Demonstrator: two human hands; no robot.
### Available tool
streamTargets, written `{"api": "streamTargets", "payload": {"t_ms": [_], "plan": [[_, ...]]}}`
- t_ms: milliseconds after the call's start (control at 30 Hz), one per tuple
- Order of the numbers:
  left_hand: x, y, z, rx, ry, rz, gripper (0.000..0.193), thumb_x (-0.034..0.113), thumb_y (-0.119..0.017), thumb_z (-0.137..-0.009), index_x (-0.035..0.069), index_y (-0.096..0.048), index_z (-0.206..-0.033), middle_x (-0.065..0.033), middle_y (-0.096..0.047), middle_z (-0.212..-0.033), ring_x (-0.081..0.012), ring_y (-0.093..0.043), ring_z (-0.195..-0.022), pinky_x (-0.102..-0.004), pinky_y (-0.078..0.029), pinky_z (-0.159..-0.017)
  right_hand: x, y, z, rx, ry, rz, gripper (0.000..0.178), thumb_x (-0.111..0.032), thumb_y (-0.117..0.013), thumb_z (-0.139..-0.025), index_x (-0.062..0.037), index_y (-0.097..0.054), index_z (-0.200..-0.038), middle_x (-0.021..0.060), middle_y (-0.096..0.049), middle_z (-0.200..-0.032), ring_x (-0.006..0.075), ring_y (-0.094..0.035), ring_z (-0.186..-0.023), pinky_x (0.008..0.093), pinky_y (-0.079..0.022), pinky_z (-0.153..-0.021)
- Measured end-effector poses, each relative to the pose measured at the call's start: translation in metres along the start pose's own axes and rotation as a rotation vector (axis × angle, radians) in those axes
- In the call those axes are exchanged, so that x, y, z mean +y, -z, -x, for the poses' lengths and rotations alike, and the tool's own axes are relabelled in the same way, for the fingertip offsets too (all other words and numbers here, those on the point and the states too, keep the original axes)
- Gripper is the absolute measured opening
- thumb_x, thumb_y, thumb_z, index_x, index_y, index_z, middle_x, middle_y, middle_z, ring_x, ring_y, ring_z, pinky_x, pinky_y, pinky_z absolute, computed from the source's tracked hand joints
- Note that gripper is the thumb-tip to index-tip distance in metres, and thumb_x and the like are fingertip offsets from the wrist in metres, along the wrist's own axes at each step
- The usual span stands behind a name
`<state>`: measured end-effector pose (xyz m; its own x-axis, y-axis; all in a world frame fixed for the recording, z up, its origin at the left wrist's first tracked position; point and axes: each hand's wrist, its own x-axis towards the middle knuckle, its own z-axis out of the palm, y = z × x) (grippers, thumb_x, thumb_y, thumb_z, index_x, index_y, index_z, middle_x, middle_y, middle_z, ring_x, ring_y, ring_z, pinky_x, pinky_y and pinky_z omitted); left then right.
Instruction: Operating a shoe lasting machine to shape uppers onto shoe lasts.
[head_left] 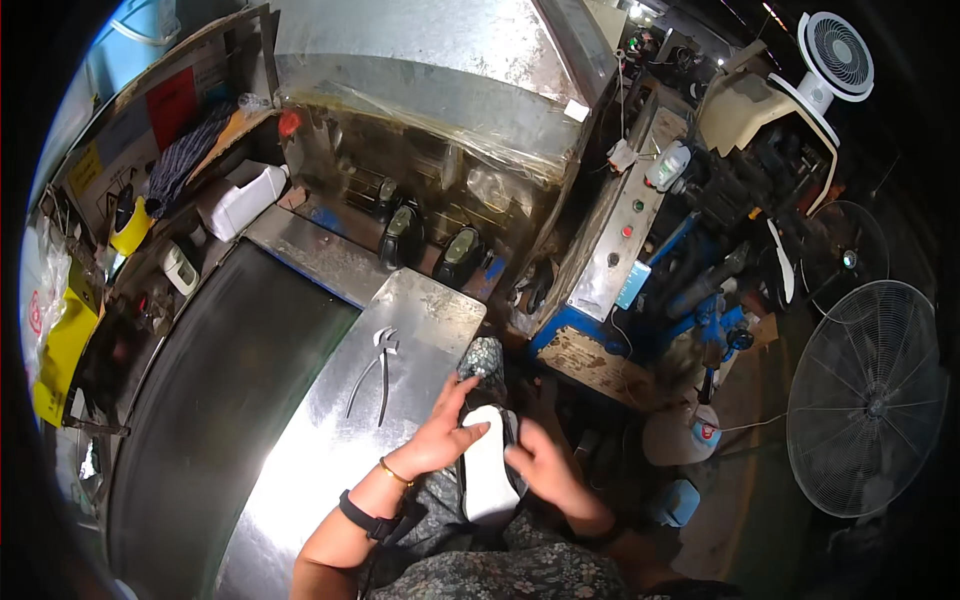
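On my lap lies a dark shoe upper [513, 427] with a white sole-shaped piece [485, 465] facing up. My left hand [445, 432] grips it from the left near the toe, thumb on the white surface and fingers stretched past the edge. My right hand [548, 468] is at its right edge, fingers bent against the side and slightly blurred. The shoe's underside is hidden. Left of my hands, a pair of pliers [383, 352] with long handles rests on the metal table [330, 440].
Left of the table runs a dark conveyor belt [220, 400]. Dark shoes [403, 235] stand at the opening of a metal machine [420, 110] ahead. A control box with buttons [625, 235] stands to the right, with a large fan [870, 400] beyond. A white jug [243, 200] sits at left.
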<state>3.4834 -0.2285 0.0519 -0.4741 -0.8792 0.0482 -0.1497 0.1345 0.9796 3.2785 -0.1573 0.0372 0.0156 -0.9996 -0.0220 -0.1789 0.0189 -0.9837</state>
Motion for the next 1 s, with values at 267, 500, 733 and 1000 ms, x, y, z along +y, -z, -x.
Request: {"api": "streamTargets", "payload": {"t_ms": [267, 500, 733, 1000], "plan": [[0.005, 0.011, -0.008, 0.121, 0.218, 0.560, 0.050, 0.007, -0.068, -0.090, 0.007, -0.048, -0.136, -0.0031, -0.062, -0.115, -0.0125, -0.058, -0.104, -0.0265, -0.047, -0.093, 0.012, 0.030, -0.004, -0.091, -0.088, -0.035, 0.028, -0.023, -0.060, -0.098, 0.0024, -0.067, -0.090, -0.0057, -0.059, -0.076, 0.0067, -0.053, -0.071, 0.0237, -0.043, -0.062], [-0.014, -0.011, 0.006, 0.195, 0.285, 0.540, 0.050, 0.009, -0.071, -0.087, 0.003, -0.048, -0.132, -0.0066, -0.062, -0.107, -0.0132, -0.058, -0.096, -0.0266, -0.048, -0.085, 0.014, -0.015, -0.010, -0.171, -0.435, 0.171, 0.056, -0.044, -0.037, -0.104, 0.0056, -0.062, -0.112, 0.0166, -0.070, -0.103, 0.0364, -0.064, -0.101, 0.0409, -0.048, -0.091], [-0.007, -0.015, -0.006, 0.195, 0.334, 0.300, 0.050, 0.011, -0.071, -0.089, 0.004, -0.048, -0.133, -0.0046, -0.062, -0.105, -0.0109, -0.056, -0.091, -0.0256, -0.049, -0.077, -0.011, -0.021, -0.013, -0.065, 0.239, 1.123, 0.023, -0.019, -0.049, -0.095, -0.0003, -0.060, -0.101, 0.0204, -0.064, -0.079, 0.0333, -0.066, -0.075, 0.0425, -0.055, -0.070], [-0.011, -0.016, -0.007, 0.079, 0.275, 0.533, 0.054, 0.010, -0.069, -0.089, 0.005, -0.046, -0.137, -0.0056, -0.063, -0.114, -0.0131, -0.058, -0.101, -0.0283, -0.049, -0.090, 0.035, 0.006, 0.039, -0.278, -0.343, -0.098, 0.062, -0.035, -0.045, -0.104, 0.0068, -0.029, -0.147, 0.0159, -0.041, -0.147, 0.0219, -0.037, -0.136, 0.0323, -0.027, -0.114]]}}
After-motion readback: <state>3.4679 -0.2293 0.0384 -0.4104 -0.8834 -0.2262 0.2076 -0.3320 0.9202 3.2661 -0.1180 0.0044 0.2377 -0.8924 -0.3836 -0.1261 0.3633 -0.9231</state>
